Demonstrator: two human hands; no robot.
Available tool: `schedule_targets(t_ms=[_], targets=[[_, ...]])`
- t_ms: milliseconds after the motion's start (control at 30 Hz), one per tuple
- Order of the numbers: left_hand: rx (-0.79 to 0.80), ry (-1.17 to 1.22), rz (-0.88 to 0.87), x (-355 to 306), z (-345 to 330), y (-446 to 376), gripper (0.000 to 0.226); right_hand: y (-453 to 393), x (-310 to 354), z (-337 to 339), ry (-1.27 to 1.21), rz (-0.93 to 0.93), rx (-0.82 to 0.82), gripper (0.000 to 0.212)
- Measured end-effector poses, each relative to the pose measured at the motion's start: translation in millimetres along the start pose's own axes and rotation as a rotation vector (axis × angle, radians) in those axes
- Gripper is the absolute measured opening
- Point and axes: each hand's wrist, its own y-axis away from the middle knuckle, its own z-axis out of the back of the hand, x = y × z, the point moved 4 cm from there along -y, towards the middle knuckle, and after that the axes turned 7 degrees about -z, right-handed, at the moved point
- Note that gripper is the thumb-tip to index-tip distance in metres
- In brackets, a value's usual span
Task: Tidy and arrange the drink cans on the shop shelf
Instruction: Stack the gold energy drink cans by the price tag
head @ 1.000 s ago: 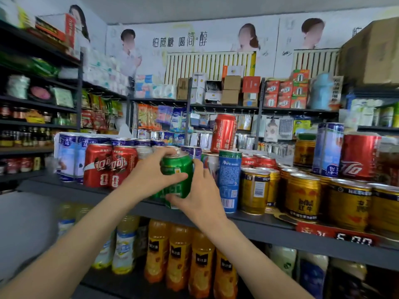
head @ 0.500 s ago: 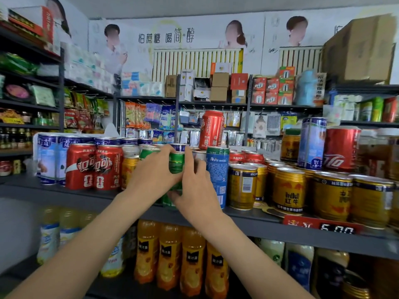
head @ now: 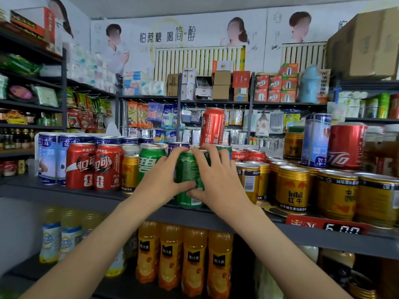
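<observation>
Nearest the camera, two bare forearms reach up to the grey shelf (head: pixel 323 238). The left hand (head: pixel 160 182) and the right hand (head: pixel 218 180) both wrap a green can (head: pixel 190 180) that stands upright at the shelf's front edge; their fingers curl over its rim and their thumbs meet low on its front. Below the shelf stand orange juice bottles (head: pixel 183 260) and, to the left, pale yellow bottles (head: pixel 60 238).

Just left of the held can stands a second green can (head: pixel 149 164), then a gold can (head: pixel 129 173) and two red cola cans (head: pixel 95 166), with blue-and-white cans (head: pixel 48 156) at the far left. Crowding the right side are gold energy-drink cans (head: pixel 292 190), above a red price tag (head: pixel 328 226). Behind the hands a red can (head: pixel 212 127) is stacked on the back row, and at the right a blue can (head: pixel 316 140) and another red one (head: pixel 345 146) sit on top of the gold cans. Farther back, shelves hold snack packets (head: pixel 86 113) and small boxes (head: pixel 222 85).
</observation>
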Motion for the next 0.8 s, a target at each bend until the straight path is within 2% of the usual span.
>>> schedule_targets(t_ms=[100, 233, 367, 500, 567, 667, 733, 800], targets=[[-0.034, -0.04, 0.013, -0.8, -5.9, 2.7, 0.079, 4.3, -1.6, -4.5, -0.054, 0.029, -0.026, 0.084], [-0.065, 0.068, 0.012, 3.2, -11.0, 6.1, 0.083, 9.2, -1.5, -9.7, -0.095, 0.055, -0.035, 0.084], [-0.102, 0.121, 0.01, 4.1, -12.1, 7.2, 0.092, 11.5, -4.5, -11.7, -0.135, 0.077, -0.019, 0.093], [-0.133, 0.191, 0.029, 6.5, -10.3, 9.7, 0.09, 11.3, -5.9, -14.2, -0.163, 0.076, -0.041, 0.096], [-0.189, 0.154, 0.021, 7.0, -7.0, 11.7, 0.083, 11.2, -5.3, -14.5, -0.17, 0.071, -0.057, 0.095], [-0.358, 0.038, -0.04, -2.5, 3.0, 12.9, 0.062, 11.1, -8.4, -10.9, -0.189, 0.063, -0.086, 0.088], [-0.437, 0.011, -0.095, -17.9, 5.9, 11.2, 0.048, 12.5, -17.1, -1.7, -0.196, 0.053, -0.121, 0.077], [-0.443, 0.023, -0.155, -38.4, 0.6, 6.0, 0.043, 14.8, -36.5, 13.5, -0.177, -0.005, -0.159, 0.062]])
